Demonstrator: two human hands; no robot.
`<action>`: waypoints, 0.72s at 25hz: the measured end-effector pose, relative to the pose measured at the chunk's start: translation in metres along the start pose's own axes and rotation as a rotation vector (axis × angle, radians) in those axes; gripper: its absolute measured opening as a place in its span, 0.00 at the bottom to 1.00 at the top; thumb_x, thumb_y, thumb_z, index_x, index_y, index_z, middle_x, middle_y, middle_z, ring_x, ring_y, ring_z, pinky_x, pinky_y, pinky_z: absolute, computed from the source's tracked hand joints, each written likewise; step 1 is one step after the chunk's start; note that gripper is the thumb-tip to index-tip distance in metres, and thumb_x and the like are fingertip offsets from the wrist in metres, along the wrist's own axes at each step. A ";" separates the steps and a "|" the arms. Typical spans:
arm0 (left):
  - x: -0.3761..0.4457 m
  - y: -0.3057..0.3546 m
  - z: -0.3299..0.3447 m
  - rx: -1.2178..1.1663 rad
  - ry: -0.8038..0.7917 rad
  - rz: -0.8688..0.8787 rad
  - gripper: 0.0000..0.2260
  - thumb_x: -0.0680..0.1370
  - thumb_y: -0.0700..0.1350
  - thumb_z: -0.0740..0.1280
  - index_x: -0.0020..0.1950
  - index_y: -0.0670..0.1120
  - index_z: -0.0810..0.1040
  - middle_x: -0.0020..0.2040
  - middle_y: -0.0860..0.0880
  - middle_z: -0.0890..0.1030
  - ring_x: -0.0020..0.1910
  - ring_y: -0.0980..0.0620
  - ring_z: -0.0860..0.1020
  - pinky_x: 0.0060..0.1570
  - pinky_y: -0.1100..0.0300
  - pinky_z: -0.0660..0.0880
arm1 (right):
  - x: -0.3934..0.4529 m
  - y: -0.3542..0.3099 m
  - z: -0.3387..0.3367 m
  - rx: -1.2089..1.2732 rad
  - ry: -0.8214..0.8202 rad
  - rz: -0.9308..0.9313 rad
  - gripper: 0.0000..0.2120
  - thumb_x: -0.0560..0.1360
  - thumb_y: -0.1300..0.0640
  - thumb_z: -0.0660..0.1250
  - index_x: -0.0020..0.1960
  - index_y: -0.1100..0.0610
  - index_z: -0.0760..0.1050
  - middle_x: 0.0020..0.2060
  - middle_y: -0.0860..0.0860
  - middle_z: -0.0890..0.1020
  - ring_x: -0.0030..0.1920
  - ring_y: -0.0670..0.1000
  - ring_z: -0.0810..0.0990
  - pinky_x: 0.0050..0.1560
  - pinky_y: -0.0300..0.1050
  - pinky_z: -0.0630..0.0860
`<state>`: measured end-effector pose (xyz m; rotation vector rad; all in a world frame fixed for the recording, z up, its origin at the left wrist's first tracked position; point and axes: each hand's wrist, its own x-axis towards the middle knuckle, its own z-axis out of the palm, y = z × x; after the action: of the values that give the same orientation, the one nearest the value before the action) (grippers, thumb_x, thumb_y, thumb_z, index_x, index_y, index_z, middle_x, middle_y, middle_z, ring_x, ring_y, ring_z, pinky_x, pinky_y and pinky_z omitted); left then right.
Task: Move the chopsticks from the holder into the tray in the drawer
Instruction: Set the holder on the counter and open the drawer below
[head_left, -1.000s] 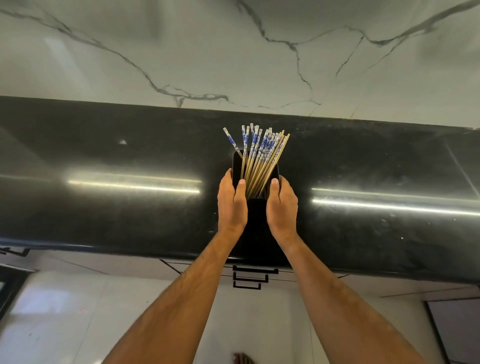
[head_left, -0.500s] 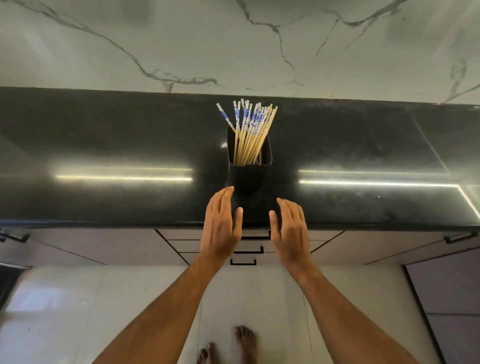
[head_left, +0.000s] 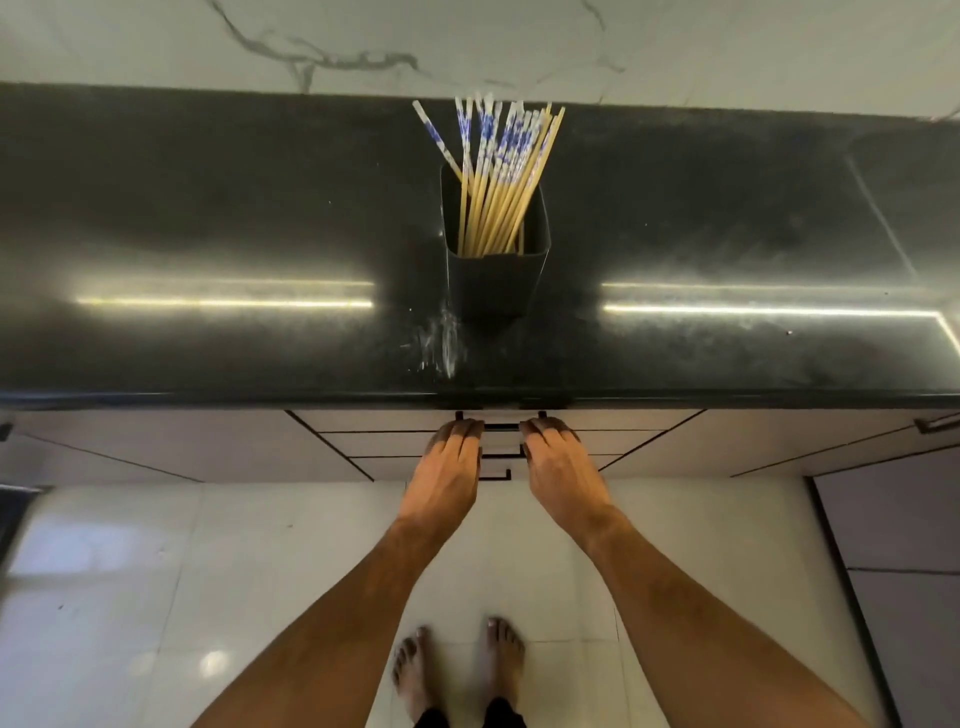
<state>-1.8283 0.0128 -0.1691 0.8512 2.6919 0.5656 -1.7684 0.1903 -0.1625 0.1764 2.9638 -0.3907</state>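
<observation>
1. Where the view begins, nearest you, your two bare feet (head_left: 457, 670) stand on glossy pale floor tiles (head_left: 130, 597) that throw back soft patches of light.
2. Your bare forearms run up from there to the cabinet front, side by side.
3. Your left hand (head_left: 445, 475) lies palm down with the fingers held together, their tips curled over the top drawer's handle (head_left: 501, 427), a thin black bar.
4. Your right hand (head_left: 558, 470) mirrors it at the other end of that bar; the fingertips of both sit in shadow under the counter's edge, so you cannot tell how firmly they grip.
5. The top drawer (head_left: 374, 422) is shut, its face flat and matte beige, with two more drawers and black handles below it.
6. The tray is not in view.
7. Beyond the drawers, the counter (head_left: 208, 218) is polished black stone with a rounded front edge, showing two bright streaks of reflected light and a whitish smear just left of the holder's base.
8. The holder (head_left: 493, 280) is a squarish black tub, standing upright mid-counter, well apart from your hands.
9. The chopsticks (head_left: 498, 176) are all in it, slim pale wooden sticks with white and blue patterned tops, fanned and leaning toward the wall.
10. Farthest off, the wall (head_left: 675, 47) is smooth white marble with grey veins.
11. No readable writing shows anywhere.
</observation>
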 end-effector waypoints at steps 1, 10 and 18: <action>0.009 0.001 0.005 0.007 -0.070 -0.052 0.12 0.84 0.38 0.60 0.66 0.36 0.74 0.62 0.35 0.80 0.59 0.36 0.79 0.60 0.44 0.77 | 0.009 0.001 0.004 -0.011 -0.058 0.004 0.22 0.82 0.59 0.64 0.75 0.59 0.69 0.71 0.58 0.75 0.70 0.58 0.75 0.73 0.52 0.70; 0.065 0.004 0.055 0.370 -0.098 -0.017 0.29 0.80 0.39 0.69 0.79 0.46 0.62 0.77 0.43 0.68 0.77 0.43 0.67 0.78 0.49 0.60 | 0.062 -0.007 0.029 0.077 -0.027 0.159 0.10 0.85 0.54 0.59 0.62 0.54 0.77 0.58 0.54 0.82 0.59 0.57 0.81 0.63 0.51 0.75; 0.046 0.012 0.067 0.281 -0.120 -0.113 0.33 0.80 0.42 0.69 0.81 0.49 0.57 0.80 0.45 0.63 0.79 0.44 0.61 0.79 0.51 0.54 | 0.038 -0.015 0.029 0.150 -0.088 0.193 0.11 0.83 0.48 0.60 0.59 0.51 0.77 0.58 0.54 0.83 0.56 0.56 0.82 0.65 0.50 0.78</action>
<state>-1.8348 0.0682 -0.2295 0.7645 2.7244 0.1081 -1.8035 0.1722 -0.1927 0.4461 2.7988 -0.5776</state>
